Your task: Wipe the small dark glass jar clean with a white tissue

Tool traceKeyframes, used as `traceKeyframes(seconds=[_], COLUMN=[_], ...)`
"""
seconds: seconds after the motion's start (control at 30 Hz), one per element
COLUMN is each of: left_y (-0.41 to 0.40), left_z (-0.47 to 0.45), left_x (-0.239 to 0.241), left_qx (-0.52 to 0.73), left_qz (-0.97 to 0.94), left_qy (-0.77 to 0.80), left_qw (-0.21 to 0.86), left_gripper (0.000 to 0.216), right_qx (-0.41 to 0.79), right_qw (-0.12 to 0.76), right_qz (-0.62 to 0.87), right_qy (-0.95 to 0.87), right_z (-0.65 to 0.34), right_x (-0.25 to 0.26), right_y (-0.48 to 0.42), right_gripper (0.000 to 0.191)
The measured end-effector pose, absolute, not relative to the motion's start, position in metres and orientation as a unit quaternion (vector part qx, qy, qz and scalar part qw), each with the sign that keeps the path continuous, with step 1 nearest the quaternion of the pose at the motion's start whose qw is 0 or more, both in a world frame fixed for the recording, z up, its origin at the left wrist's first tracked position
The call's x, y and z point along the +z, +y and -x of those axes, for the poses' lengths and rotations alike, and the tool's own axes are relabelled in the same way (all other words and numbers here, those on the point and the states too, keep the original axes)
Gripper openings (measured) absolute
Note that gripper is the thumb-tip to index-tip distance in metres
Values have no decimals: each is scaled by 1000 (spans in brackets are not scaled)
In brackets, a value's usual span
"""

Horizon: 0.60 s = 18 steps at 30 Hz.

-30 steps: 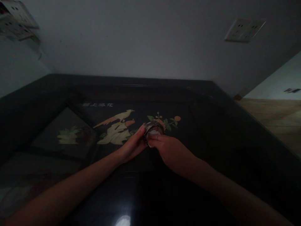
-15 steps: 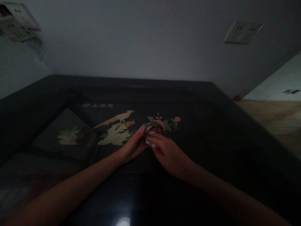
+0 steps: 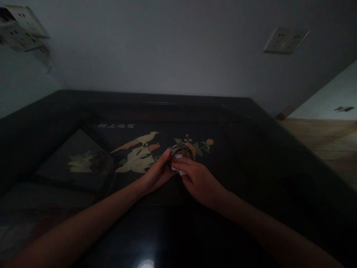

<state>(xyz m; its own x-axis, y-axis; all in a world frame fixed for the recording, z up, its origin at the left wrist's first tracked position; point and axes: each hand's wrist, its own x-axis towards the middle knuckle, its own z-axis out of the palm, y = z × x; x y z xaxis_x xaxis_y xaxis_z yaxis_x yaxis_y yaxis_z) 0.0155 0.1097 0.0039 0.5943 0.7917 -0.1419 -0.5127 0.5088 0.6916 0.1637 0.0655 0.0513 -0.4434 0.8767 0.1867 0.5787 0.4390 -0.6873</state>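
Observation:
The scene is dim. A small round glass dish (image 3: 182,150) stands on a glossy black table (image 3: 251,167) inlaid with a bird and flowers. My left hand (image 3: 156,174) curls round the dish's left side and steadies it. My right hand (image 3: 196,178) presses a white crumpled tissue (image 3: 179,167) against the dish's near side, fingers pinched on the tissue. Most of the dish is hidden by my fingers.
The inlaid bird picture (image 3: 139,149) lies left of the dish, with a second dark inlaid panel (image 3: 80,162) further left. Wall sockets (image 3: 286,39) sit on the grey wall behind. A wooden floor (image 3: 326,141) shows beyond the table's right edge.
My right hand has shifted slightly left and up over the dish, moving the tissue along its near side. My left hand has kept its hold.

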Motion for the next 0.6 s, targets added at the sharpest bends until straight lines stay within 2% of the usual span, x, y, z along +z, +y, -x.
traceKeyframes(seconds=[0.2,0.3,0.43,0.53,0.6], left_y=[110,110,109,109,108], left_z=[-16,-16,-16,-16,-16], left_x=[1,1,4,5,5], left_qx=[384,388,369,377,385], left_qz=[-314,-313,-318,-318,-320], left_qy=[234,236,225,220,222], left_qw=[836,834,844,842,837], left_gripper=[39,38,41,41,41], right_qx=[118,65,115,220,298], right_qw=[81,35,104,203,281], right_qz=[426,420,452,481,488], right_qy=[-894,-904,-878,-824,-771], right_z=[-170,-168,-165,-164,-163], right_x=[67,69,63,59,56], right_y=[68,67,64,65,66], right_gripper=[32,28,34,40,37])
